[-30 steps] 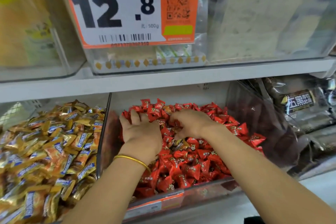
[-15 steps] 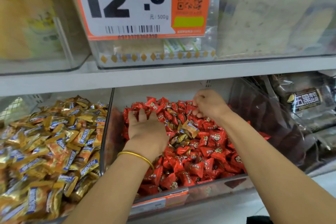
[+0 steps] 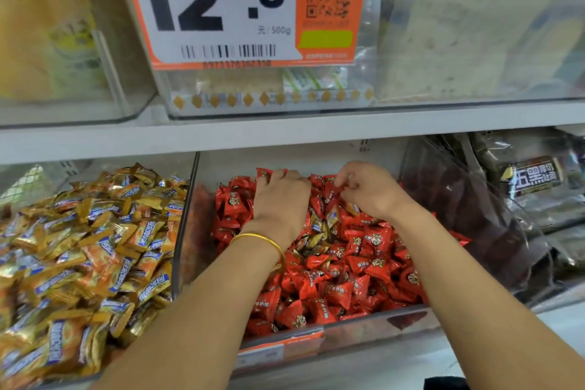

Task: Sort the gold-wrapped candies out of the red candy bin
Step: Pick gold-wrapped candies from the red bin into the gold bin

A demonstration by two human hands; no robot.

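Mid-frame, crinkly gold-wrapped candies (image 3: pixel 318 233) lie in the clear plastic bin (image 3: pixel 364 326) of red candies (image 3: pixel 357 266), between both wrists. Just above them, the left hand (image 3: pixel 280 199) and right hand (image 3: pixel 368 190) curl into the pile; I cannot tell what either holds.

A low shelf (image 3: pixel 285 136) overhangs the red candy bin (image 3: pixel 316 336), leaving a narrow gap; clear side walls (image 3: pixel 185 225) box it in.

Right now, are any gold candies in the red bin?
Yes, in. A few gold candies lie among the red candies in the bin, between the left hand and right hand.
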